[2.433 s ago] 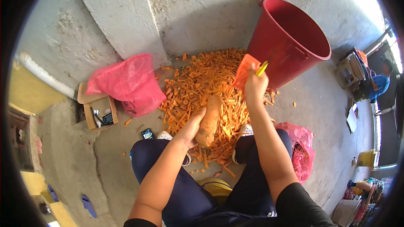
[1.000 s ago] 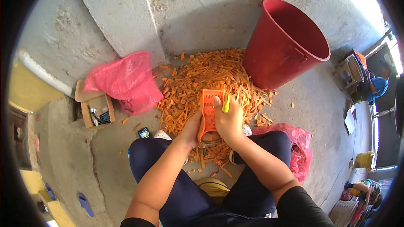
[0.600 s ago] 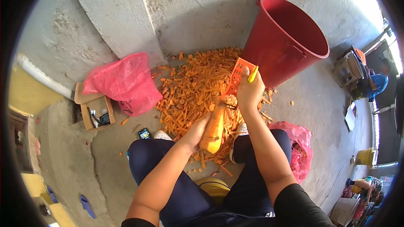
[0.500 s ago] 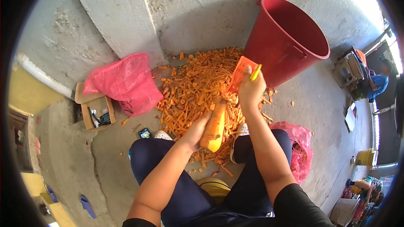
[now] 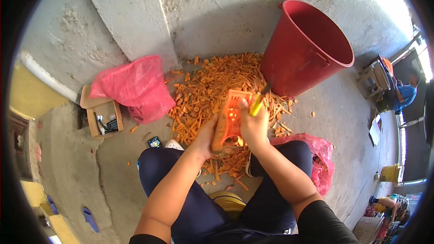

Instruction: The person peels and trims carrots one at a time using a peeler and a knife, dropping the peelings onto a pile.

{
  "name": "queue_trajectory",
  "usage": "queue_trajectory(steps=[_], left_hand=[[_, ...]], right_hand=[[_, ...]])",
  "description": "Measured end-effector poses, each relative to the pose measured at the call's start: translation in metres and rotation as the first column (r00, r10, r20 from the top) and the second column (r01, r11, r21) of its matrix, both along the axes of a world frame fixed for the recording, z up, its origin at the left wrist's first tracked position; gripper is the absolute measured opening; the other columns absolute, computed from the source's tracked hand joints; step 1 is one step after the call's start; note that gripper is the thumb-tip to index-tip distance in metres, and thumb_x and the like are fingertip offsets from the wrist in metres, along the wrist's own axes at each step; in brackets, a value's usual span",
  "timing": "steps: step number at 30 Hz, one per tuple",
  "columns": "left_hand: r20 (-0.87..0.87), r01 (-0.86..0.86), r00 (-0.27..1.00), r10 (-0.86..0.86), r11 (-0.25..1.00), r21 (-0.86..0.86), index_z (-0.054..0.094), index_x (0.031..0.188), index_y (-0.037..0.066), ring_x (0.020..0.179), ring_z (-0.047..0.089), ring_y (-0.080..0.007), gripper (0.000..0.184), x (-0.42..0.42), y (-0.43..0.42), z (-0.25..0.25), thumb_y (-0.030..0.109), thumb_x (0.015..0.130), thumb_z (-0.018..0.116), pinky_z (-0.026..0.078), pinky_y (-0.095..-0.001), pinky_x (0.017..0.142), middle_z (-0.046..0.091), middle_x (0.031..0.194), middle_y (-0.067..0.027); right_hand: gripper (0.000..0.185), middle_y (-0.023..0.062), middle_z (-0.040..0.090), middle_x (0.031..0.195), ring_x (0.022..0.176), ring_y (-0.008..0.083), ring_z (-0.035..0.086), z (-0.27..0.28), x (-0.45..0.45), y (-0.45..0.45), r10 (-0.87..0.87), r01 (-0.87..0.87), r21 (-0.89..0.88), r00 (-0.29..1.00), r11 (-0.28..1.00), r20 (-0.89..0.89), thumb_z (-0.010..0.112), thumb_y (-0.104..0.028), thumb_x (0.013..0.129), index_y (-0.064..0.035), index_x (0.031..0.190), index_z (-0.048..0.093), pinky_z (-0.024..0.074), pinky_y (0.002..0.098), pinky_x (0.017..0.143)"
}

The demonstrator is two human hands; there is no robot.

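Note:
My left hand (image 5: pixel 204 139) is wrapped round a thick carrot (image 5: pixel 219 132), which is upright in view above the peelings. Closed round an orange perforated peeler (image 5: pixel 233 116), my right hand (image 5: pixel 254 125) also grips a knife with a yellow handle (image 5: pixel 257 105), its dark blade pointing up and right. The peeler lies against the carrot's right side and covers part of it. Beneath both hands spreads a pile of orange peelings (image 5: pixel 226 74) on the floor.
A tall red bin (image 5: pixel 298 58) leans behind the pile. Pink sacks lie left (image 5: pixel 140 90) and right (image 5: pixel 323 167). Left also are an open cardboard box (image 5: pixel 97 124) and a phone (image 5: pixel 154 142). Two other people are at the far right.
My right hand has brought the peeler down and left from beyond the carrot's far end onto its side. The carrot is now more upright in view, and my left hand still holds it.

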State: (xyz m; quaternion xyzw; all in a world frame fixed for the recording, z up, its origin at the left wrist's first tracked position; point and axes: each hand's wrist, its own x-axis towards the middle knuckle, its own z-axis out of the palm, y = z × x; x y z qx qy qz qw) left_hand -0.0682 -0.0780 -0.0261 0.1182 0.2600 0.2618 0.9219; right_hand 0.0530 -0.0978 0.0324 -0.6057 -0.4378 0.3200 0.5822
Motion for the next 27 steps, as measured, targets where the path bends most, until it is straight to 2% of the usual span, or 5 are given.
queue_trajectory(steps=[10,16,18,24,27], left_hand=[[-0.053,0.087,0.995,-0.085,0.995,0.045,0.045,0.108,0.004,0.075,0.058,-0.0222,0.042,0.008,-0.007,-0.005,0.037,0.090,0.026,0.051,-0.0360,0.065,0.056,0.091,-0.0134],[-0.095,0.256,0.963,-0.251,0.965,0.049,0.046,0.104,0.005,0.063,0.057,-0.0217,0.050,0.005,-0.019,0.008,0.048,0.088,0.026,0.050,-0.0361,0.054,0.057,0.078,-0.0131],[-0.161,0.191,0.970,-0.183,0.981,0.036,0.046,0.104,0.004,0.067,0.057,-0.0207,0.044,0.003,-0.020,0.004,0.043,0.085,0.039,0.050,-0.0335,0.057,0.057,0.083,-0.0117],[-0.482,0.164,0.874,0.055,0.901,0.401,0.043,0.110,0.002,0.076,0.058,-0.0199,0.043,0.001,-0.004,0.002,0.025,0.076,0.058,0.050,-0.0318,0.066,0.056,0.090,-0.0097],[-0.405,0.063,0.913,0.043,0.968,0.244,0.046,0.108,0.004,0.075,0.056,-0.0145,0.039,0.002,-0.001,0.003,0.033,0.082,0.050,0.048,-0.0281,0.062,0.055,0.091,-0.0059]], right_hand=[[0.024,0.0189,0.052,0.057,0.053,0.0331,0.053,-0.014,0.010,0.015,-0.268,0.256,0.092,0.838,0.962,0.476,0.051,-0.023,0.082,0.0001,0.075,0.049,0.0408,0.0387,0.049],[0.022,0.0026,0.045,0.051,0.044,0.0103,0.042,-0.020,0.083,0.062,-0.661,0.614,0.245,0.693,0.750,0.287,0.050,-0.018,0.085,-0.0016,0.071,0.047,0.0351,0.0280,0.042],[0.025,-0.0017,0.041,0.050,0.042,0.0074,0.038,-0.021,0.104,0.062,-0.574,0.579,0.091,0.815,0.810,-0.073,0.049,-0.020,0.086,-0.0039,0.067,0.044,0.0324,0.0248,0.040],[0.024,-0.0034,0.040,0.052,0.043,0.0046,0.036,-0.005,0.043,0.040,-0.255,0.245,0.183,0.966,0.952,0.035,0.048,-0.020,0.087,-0.0059,0.067,0.044,0.0317,0.0223,0.039],[0.020,-0.0032,0.042,0.054,0.045,0.0034,0.039,0.011,0.022,0.019,-0.104,0.102,-0.022,0.991,0.995,-0.087,0.048,-0.019,0.087,-0.0039,0.075,0.050,0.0359,0.0210,0.039]])
